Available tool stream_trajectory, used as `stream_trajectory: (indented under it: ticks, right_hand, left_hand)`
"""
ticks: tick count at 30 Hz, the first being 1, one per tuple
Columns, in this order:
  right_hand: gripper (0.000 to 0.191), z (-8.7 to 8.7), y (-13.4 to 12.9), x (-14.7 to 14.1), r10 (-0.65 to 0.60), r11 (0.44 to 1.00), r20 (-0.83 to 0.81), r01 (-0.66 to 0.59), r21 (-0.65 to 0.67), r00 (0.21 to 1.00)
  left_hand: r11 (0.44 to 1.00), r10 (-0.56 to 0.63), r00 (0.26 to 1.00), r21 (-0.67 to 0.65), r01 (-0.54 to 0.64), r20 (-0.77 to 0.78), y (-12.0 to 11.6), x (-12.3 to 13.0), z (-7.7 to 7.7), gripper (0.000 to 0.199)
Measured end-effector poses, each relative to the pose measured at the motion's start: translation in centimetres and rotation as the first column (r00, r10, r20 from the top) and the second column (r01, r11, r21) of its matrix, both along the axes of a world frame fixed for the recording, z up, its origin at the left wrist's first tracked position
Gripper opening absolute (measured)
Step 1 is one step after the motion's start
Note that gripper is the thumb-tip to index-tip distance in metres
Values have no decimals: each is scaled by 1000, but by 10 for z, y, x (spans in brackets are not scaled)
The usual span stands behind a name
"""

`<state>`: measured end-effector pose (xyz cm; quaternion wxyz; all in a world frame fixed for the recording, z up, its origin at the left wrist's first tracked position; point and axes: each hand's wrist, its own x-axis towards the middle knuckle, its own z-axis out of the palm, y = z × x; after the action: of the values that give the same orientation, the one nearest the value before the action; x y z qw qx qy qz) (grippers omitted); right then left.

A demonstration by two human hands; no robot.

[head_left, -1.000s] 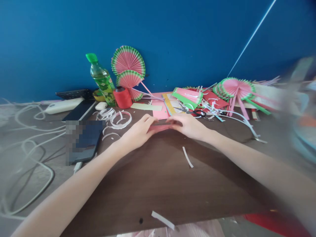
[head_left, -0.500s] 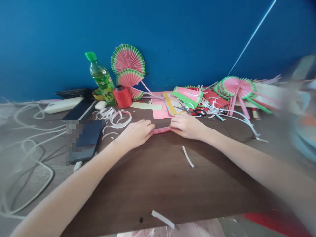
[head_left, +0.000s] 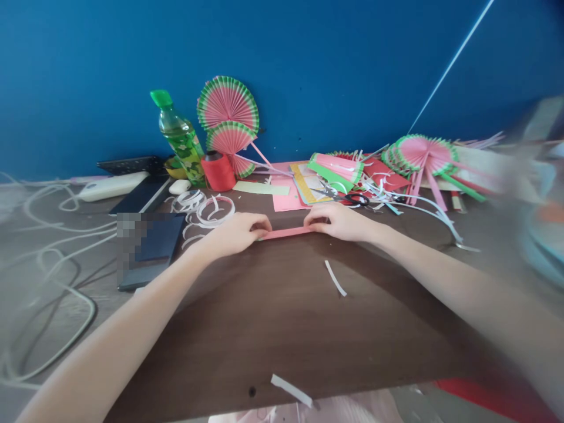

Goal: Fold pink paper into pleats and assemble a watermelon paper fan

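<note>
A narrow folded pink paper strip [head_left: 286, 232] lies across the brown table [head_left: 282, 317] between my hands. Its left end is pinched by my left hand [head_left: 242, 230], where a hint of green shows under the fingertips. At the other end the fingers of my right hand [head_left: 337, 222] close on the strip. Beyond the strip are flat pink paper [head_left: 286, 202] and a pair of scissors [head_left: 356, 200]. A white paper scrap [head_left: 335, 278] lies nearer me, to the right of the strip.
Pleated watermelon-patterned paper fans stand by the wall [head_left: 228, 106] and lie at right [head_left: 420, 154]. A green-capped bottle [head_left: 178, 138], a red thread spool [head_left: 219, 173], tape rolls [head_left: 215, 210] and a dark phone [head_left: 154, 249] are at left, with white cables [head_left: 88, 299] beside them.
My hands have spread slightly apart, the left one moving left. More of the pink strip shows between them, and it looks flatter and tilted. The surrounding things stay put.
</note>
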<state>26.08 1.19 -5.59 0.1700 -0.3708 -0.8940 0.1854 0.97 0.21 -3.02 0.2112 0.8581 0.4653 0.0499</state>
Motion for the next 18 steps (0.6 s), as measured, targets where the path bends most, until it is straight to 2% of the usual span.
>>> stream_trajectory:
  ticks: [3,7,9,12,15,18]
  right_hand:
    - [11,1,-1,0,36,999,25,-35,-36,999]
    - [14,1,-4,-2,129,990,67,-132,47,989]
    - [17,1,-5,-3,152,985,84,-158,75,985]
    - [17,0,-5,-4,133,990,74,-135,27,988]
    - [18,0,-4,-3,67,996,13,-66,-66,998]
    - [17,0,-1,-2,-12,987,-50,4,-160,999]
  left_hand:
    - [998,-53,998,20,53,-28,-2,1,-1,17]
    - [954,-182,970,211,214,-160,-11,9,-6,20]
    - [933,-206,959,256,252,-193,-14,13,-9,20]
    - [948,-189,971,230,218,-144,-14,14,-10,22]
    - [987,-114,993,116,115,-19,-8,10,-9,20]
    - [999,-48,996,10,47,81,-1,5,-9,22]
